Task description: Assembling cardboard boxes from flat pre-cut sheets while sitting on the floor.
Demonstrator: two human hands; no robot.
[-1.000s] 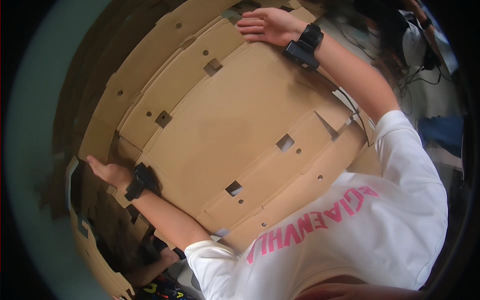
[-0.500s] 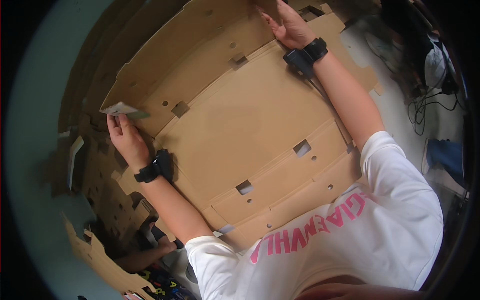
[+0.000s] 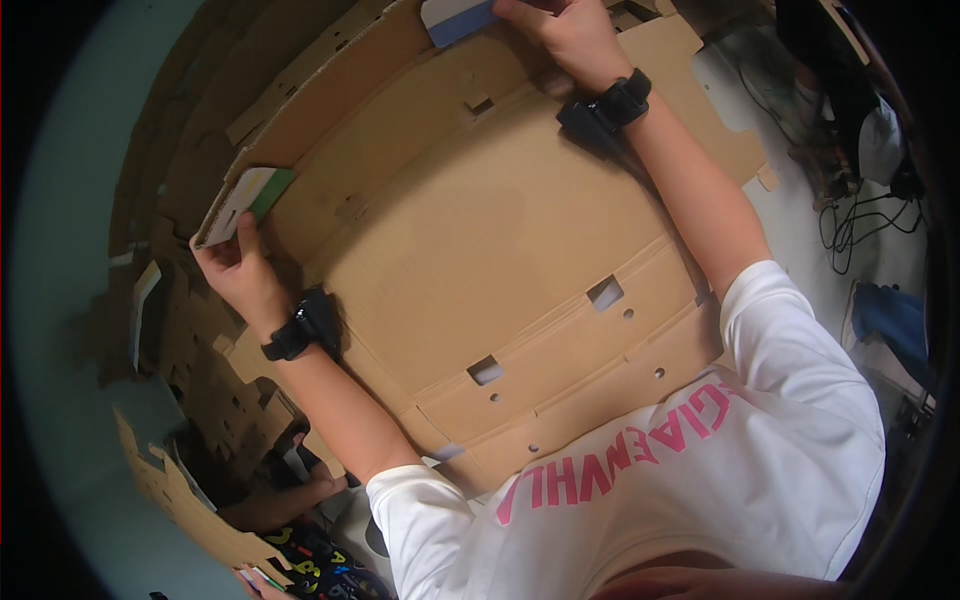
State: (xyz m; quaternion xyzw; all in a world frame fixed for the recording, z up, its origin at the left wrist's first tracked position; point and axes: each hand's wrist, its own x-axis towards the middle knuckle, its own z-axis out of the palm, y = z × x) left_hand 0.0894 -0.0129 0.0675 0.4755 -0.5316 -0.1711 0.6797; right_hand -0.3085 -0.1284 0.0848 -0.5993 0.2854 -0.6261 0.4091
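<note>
A large brown cardboard sheet [image 3: 480,240], creased and cut with square and round holes, spreads in front of me. Its far flap [image 3: 345,95] is folded up. At the flap's left end, my left hand [image 3: 237,272] pinches a corner where a white and green printed piece [image 3: 255,200] shows. My right hand [image 3: 575,45] grips the far right part, thumb on a white and blue printed piece [image 3: 458,20]; some fingers are hidden or cut off by the frame. Black devices are strapped to both wrists.
More cut cardboard [image 3: 215,360] stands and lies at the left and far side. Another person's patterned dark clothing [image 3: 325,565] and hand show at the lower left, beside a cardboard piece [image 3: 190,500]. Black cables [image 3: 850,235] and a blue-clad leg [image 3: 890,325] are at the right.
The far flap has tilted up toward me, bringing the printed pieces into fuller view. My right hand, fingers spread before, has closed on the flap. My left hand has shifted slightly left.
</note>
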